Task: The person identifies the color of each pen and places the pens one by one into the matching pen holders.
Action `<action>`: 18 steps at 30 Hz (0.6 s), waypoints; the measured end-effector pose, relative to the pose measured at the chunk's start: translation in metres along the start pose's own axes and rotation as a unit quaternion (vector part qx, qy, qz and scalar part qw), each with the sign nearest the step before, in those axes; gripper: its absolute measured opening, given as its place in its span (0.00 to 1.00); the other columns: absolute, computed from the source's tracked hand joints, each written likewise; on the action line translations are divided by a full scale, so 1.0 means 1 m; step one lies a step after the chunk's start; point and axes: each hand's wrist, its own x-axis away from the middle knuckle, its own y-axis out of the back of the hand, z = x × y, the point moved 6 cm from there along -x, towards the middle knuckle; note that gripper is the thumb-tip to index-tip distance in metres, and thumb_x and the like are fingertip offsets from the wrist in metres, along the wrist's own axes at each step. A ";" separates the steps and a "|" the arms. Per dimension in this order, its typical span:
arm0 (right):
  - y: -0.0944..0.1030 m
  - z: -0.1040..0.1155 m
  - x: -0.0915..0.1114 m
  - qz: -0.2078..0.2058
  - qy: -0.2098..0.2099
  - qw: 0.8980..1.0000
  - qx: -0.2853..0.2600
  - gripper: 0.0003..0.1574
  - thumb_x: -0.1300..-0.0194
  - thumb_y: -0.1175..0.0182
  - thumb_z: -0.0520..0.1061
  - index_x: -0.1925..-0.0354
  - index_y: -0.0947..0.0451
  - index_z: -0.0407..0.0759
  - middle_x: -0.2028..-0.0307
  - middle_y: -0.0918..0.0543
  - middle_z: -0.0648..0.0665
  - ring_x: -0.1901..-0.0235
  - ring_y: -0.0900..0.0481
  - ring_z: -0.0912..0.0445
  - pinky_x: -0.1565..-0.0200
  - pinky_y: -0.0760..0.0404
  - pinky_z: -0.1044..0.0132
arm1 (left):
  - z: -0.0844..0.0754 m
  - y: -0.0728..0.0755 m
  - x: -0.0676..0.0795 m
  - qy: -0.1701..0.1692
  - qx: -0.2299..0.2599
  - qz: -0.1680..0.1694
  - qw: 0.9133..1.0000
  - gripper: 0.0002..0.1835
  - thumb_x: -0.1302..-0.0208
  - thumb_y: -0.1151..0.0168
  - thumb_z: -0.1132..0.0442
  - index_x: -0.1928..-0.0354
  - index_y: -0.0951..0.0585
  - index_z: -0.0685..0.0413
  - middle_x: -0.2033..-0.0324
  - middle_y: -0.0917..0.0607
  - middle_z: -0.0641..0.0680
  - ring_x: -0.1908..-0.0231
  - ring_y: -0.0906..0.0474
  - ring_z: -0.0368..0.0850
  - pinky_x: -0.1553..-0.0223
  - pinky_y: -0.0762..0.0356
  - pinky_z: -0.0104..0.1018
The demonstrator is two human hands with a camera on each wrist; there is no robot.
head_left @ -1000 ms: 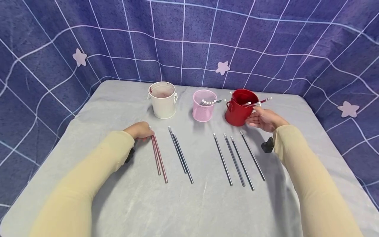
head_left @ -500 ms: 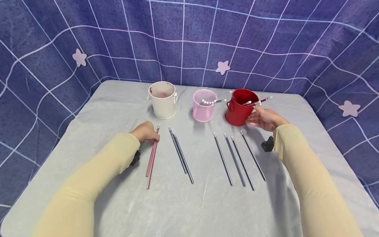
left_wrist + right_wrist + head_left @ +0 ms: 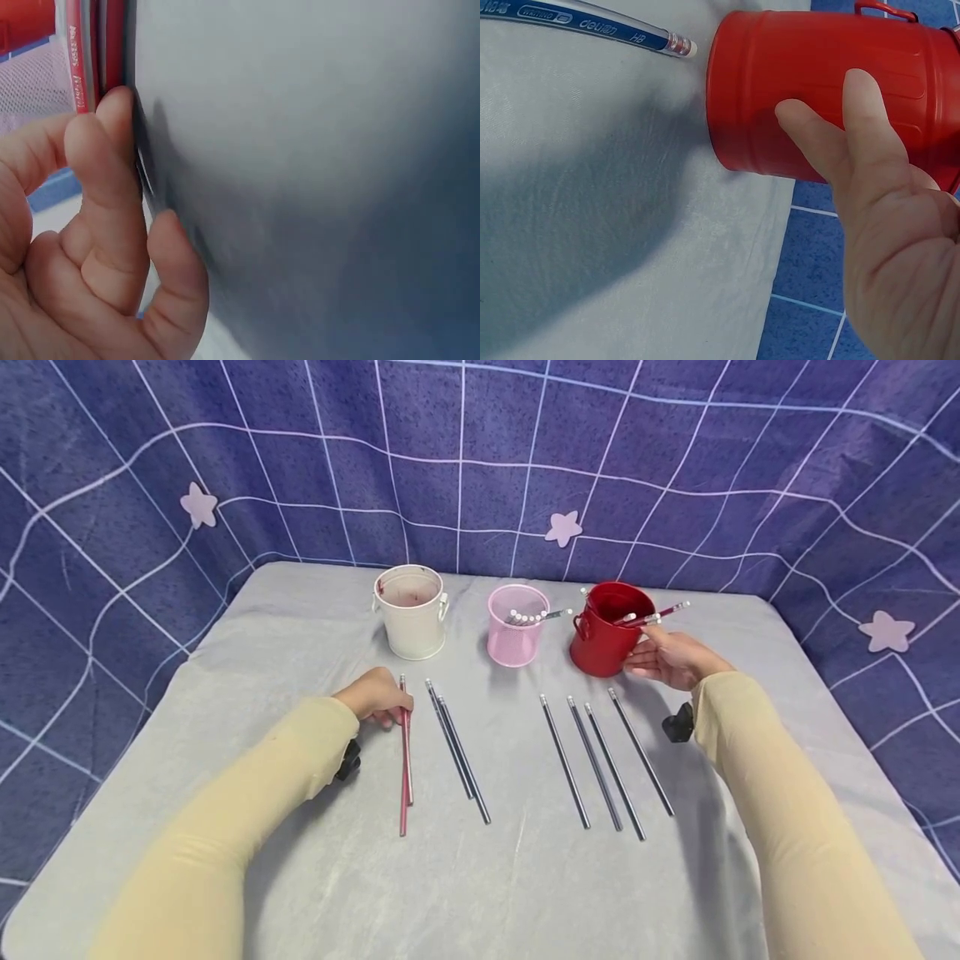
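My left hand (image 3: 377, 693) pinches two red pencils (image 3: 406, 760) near their eraser ends, over the left part of the table; the wrist view shows thumb and fingertips at the red barrels (image 3: 82, 60). My right hand (image 3: 671, 660) is at the right side of a red bucket (image 3: 600, 643), its thumb up by the rim. In the right wrist view, straight fingers (image 3: 866, 112) lie along the bucket's wall. A few pencils with white erasers (image 3: 654, 618) lean out over the bucket's rim.
A white bucket (image 3: 412, 618) and a pink mesh cup (image 3: 513, 643) with several pencils stand at the back. Two dark blue pencils (image 3: 461, 752) lie left of centre; several more dark pencils (image 3: 564, 760) lie at right. A blue curtain (image 3: 480, 435) hangs behind.
My left hand has moved to the right, dragging the red pencils with it; they have swung from slanting to nearly straight and now cross. My right hand has stayed at the red bucket.
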 end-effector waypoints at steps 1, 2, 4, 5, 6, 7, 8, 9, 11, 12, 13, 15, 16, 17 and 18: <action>0.000 0.000 0.000 0.000 0.000 1.000 0.000 0.37 0.22 0.70 0.54 0.42 0.46 0.16 0.67 0.18 0.48 0.65 0.18 0.62 0.51 0.20 0.71 | -0.002 -0.002 0.000 0.002 0.014 0.003 1.000 0.09 0.44 0.40 0.66 0.79 0.23 0.59 0.90 0.21 0.47 0.92 0.29 0.35 0.87 0.32 0.26; 0.000 0.000 0.000 -0.001 0.000 1.000 0.002 0.38 0.22 0.70 0.54 0.41 0.47 0.15 0.67 0.18 0.48 0.64 0.18 0.62 0.51 0.20 0.70 | -0.003 -0.005 0.000 0.004 0.026 0.007 1.000 0.09 0.43 0.40 0.66 0.79 0.23 0.59 0.90 0.21 0.47 0.92 0.29 0.35 0.87 0.32 0.26; 0.000 -0.001 0.000 0.000 0.002 1.000 0.007 0.40 0.22 0.71 0.54 0.39 0.49 0.14 0.66 0.18 0.48 0.64 0.18 0.62 0.50 0.20 0.70 | -0.007 -0.009 -0.001 0.007 0.044 0.011 0.999 0.09 0.42 0.40 0.66 0.79 0.23 0.59 0.90 0.22 0.47 0.92 0.29 0.35 0.87 0.31 0.26; 0.000 -0.001 -0.001 -0.001 0.002 1.000 0.008 0.41 0.22 0.71 0.54 0.38 0.51 0.14 0.66 0.18 0.48 0.63 0.18 0.62 0.50 0.21 0.70 | -0.009 -0.011 -0.002 0.009 0.045 0.012 0.999 0.10 0.41 0.40 0.66 0.79 0.23 0.59 0.90 0.22 0.47 0.92 0.29 0.35 0.86 0.32 0.27; -0.001 -0.002 -0.001 -0.001 0.002 1.000 0.009 0.41 0.22 0.71 0.54 0.37 0.52 0.13 0.65 0.18 0.48 0.63 0.18 0.62 0.49 0.21 0.69 | -0.010 -0.013 -0.002 0.011 0.048 0.013 0.999 0.10 0.40 0.40 0.66 0.79 0.23 0.59 0.91 0.22 0.46 0.92 0.28 0.35 0.86 0.32 0.27; -0.001 -0.002 -0.001 0.000 0.001 1.000 0.007 0.42 0.22 0.71 0.55 0.37 0.52 0.14 0.65 0.18 0.48 0.63 0.18 0.62 0.49 0.21 0.69 | -0.011 -0.014 -0.003 0.012 0.050 0.013 0.999 0.11 0.39 0.41 0.66 0.79 0.23 0.59 0.91 0.22 0.46 0.91 0.28 0.35 0.85 0.32 0.27; -0.001 -0.002 -0.001 0.000 0.001 1.000 0.007 0.42 0.22 0.71 0.55 0.37 0.52 0.14 0.65 0.18 0.47 0.63 0.18 0.61 0.49 0.21 0.69 | -0.012 -0.015 -0.004 0.015 0.050 0.012 0.999 0.11 0.39 0.41 0.66 0.79 0.24 0.58 0.91 0.22 0.46 0.91 0.28 0.35 0.85 0.32 0.28; -0.001 -0.002 -0.002 0.000 0.000 1.000 0.006 0.42 0.22 0.70 0.55 0.37 0.51 0.14 0.65 0.18 0.47 0.63 0.18 0.61 0.49 0.21 0.69 | -0.012 -0.015 -0.005 0.016 0.050 0.011 0.999 0.11 0.38 0.41 0.66 0.78 0.24 0.58 0.91 0.22 0.46 0.91 0.28 0.35 0.85 0.32 0.28; -0.001 -0.002 -0.002 -0.002 -0.001 1.000 0.005 0.41 0.22 0.70 0.55 0.37 0.50 0.15 0.65 0.18 0.48 0.63 0.18 0.61 0.49 0.21 0.69 | -0.013 -0.015 -0.006 0.017 0.049 0.013 0.999 0.10 0.37 0.41 0.65 0.77 0.23 0.58 0.90 0.22 0.46 0.90 0.27 0.35 0.83 0.30 0.29; -0.001 -0.002 -0.002 -0.001 -0.001 1.000 0.005 0.41 0.22 0.70 0.55 0.38 0.49 0.15 0.65 0.18 0.48 0.63 0.18 0.61 0.50 0.20 0.70 | -0.015 -0.013 -0.006 0.014 0.047 0.014 0.999 0.09 0.37 0.42 0.65 0.75 0.23 0.58 0.90 0.21 0.46 0.90 0.26 0.35 0.82 0.29 0.30; 0.000 -0.001 -0.002 -0.001 -0.002 1.000 0.004 0.40 0.22 0.70 0.55 0.38 0.49 0.15 0.66 0.17 0.48 0.64 0.18 0.61 0.50 0.20 0.70 | -0.016 -0.011 -0.006 0.012 0.047 0.013 0.999 0.08 0.37 0.42 0.65 0.74 0.23 0.58 0.89 0.21 0.46 0.89 0.26 0.35 0.80 0.28 0.31; 0.001 0.000 -0.001 -0.001 -0.002 1.000 0.003 0.40 0.22 0.70 0.54 0.38 0.48 0.15 0.66 0.17 0.48 0.64 0.18 0.61 0.51 0.20 0.70 | -0.022 -0.005 -0.005 0.006 0.049 0.007 0.999 0.07 0.37 0.42 0.65 0.72 0.24 0.59 0.88 0.21 0.47 0.89 0.25 0.36 0.80 0.28 0.30; 0.001 0.000 -0.001 0.001 -0.001 1.000 0.004 0.40 0.22 0.70 0.54 0.39 0.48 0.15 0.66 0.17 0.48 0.64 0.18 0.61 0.51 0.20 0.70 | -0.025 -0.003 -0.003 0.004 0.054 0.003 0.999 0.06 0.37 0.42 0.66 0.71 0.25 0.59 0.87 0.21 0.47 0.89 0.26 0.36 0.81 0.28 0.30; 0.001 0.000 -0.001 0.001 -0.001 1.000 0.004 0.40 0.22 0.70 0.54 0.38 0.48 0.15 0.66 0.17 0.48 0.64 0.18 0.61 0.51 0.20 0.70 | -0.029 0.000 -0.002 -0.001 0.061 0.000 0.998 0.06 0.37 0.42 0.66 0.71 0.26 0.59 0.87 0.21 0.48 0.89 0.26 0.36 0.81 0.28 0.29; 0.001 0.001 0.000 0.002 -0.001 1.000 0.005 0.40 0.22 0.70 0.54 0.38 0.49 0.15 0.66 0.17 0.48 0.63 0.18 0.61 0.50 0.20 0.70 | -0.033 0.003 -0.001 -0.005 0.071 -0.002 0.997 0.06 0.37 0.42 0.67 0.70 0.26 0.59 0.86 0.21 0.49 0.89 0.26 0.36 0.82 0.28 0.28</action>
